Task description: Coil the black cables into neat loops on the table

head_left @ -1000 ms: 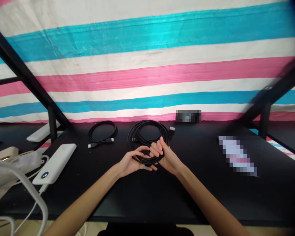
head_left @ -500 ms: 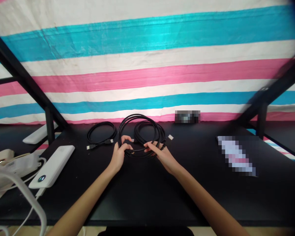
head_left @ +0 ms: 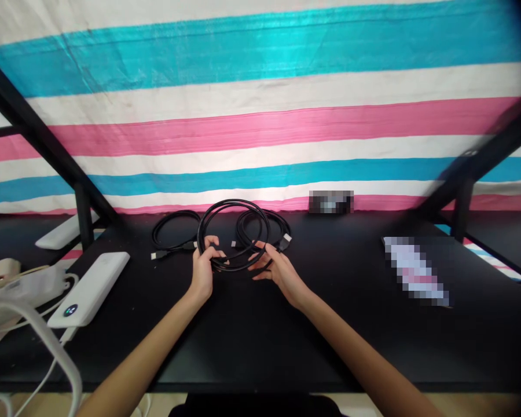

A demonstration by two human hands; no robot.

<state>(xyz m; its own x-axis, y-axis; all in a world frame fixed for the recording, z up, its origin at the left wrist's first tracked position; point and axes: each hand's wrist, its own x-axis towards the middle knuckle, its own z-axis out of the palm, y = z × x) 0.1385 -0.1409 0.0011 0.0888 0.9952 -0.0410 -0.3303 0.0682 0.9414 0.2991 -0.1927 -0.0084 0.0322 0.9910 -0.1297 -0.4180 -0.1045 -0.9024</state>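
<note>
A black cable (head_left: 232, 201), wound into a loose round coil, is held up over the table between my two hands. My left hand (head_left: 203, 272) grips the coil's lower left side, thumb and fingers closed round the strands. At the lower right, my right hand (head_left: 283, 273) pinches the strands between thumb and fingers. A light-tipped connector (head_left: 286, 240) sticks out just above the right hand. Behind the held coil lies another coiled black cable (head_left: 287, 223), partly covered by it. To the left rests a further coiled black USB cable (head_left: 154, 234), its plug ends toward me.
A white power bank (head_left: 93, 286) with a lit display lies on the black table (head_left: 252, 347), left. White cables and adapters (head_left: 35, 289) crowd the left edge. A blurred flat object (head_left: 417, 272) lies right, a blurred dark box (head_left: 331, 202) at the back. Black frame bars (head_left: 47, 139) slant at both sides.
The held coil has moved a little to the left and looks rounder. The connector by my right hand has shifted left with it. My right hand's lower fingers are more spread.
</note>
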